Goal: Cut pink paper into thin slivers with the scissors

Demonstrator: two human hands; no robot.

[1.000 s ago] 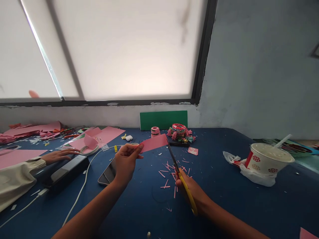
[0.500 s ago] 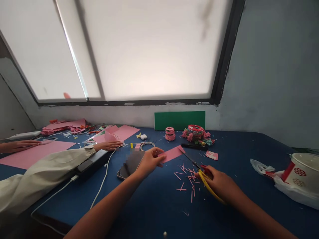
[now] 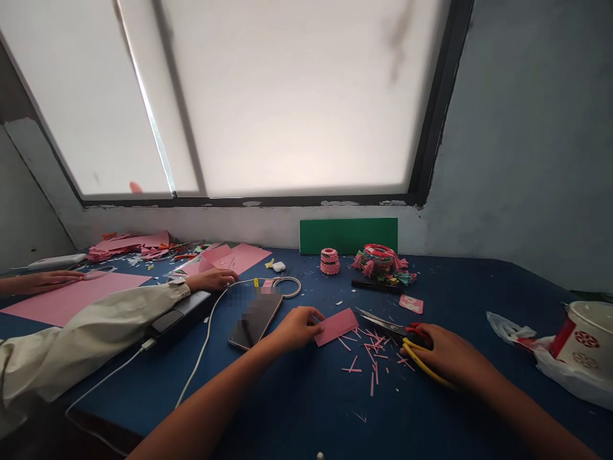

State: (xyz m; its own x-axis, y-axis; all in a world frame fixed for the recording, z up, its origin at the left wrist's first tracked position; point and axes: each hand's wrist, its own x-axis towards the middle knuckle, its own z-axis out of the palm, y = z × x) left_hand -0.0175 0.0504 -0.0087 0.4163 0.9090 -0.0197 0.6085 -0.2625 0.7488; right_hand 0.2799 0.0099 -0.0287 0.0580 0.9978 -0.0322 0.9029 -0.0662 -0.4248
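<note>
My left hand [image 3: 299, 327] pinches the left end of a small pink paper rectangle [image 3: 338, 326], held low over the blue table. To the right, my right hand [image 3: 440, 351] grips scissors [image 3: 383, 321] with red and yellow handles. Their blades are parted and point left, just off the paper's right edge. Thin pink paper strips [image 3: 376, 354] lie scattered below the blades. A dark phone [image 3: 256, 322] rests left of my left hand. Beyond the scissors sit a black pen-like stick [image 3: 376, 287] and a pink patterned card [image 3: 411, 304].
A co-worker's sleeve [image 3: 100, 329] and hand [image 3: 211, 280] reach in from the left over a power bank [image 3: 177, 313] with a white cable. Paper ornaments [image 3: 329, 261] stand by a green board [image 3: 348, 236]. A white tub [image 3: 587, 338] in a plastic bag is at right.
The paper in my left hand has come lower and tilts differently. My right hand has drawn the scissors slightly right, away from the paper, and the blades have parted.
</note>
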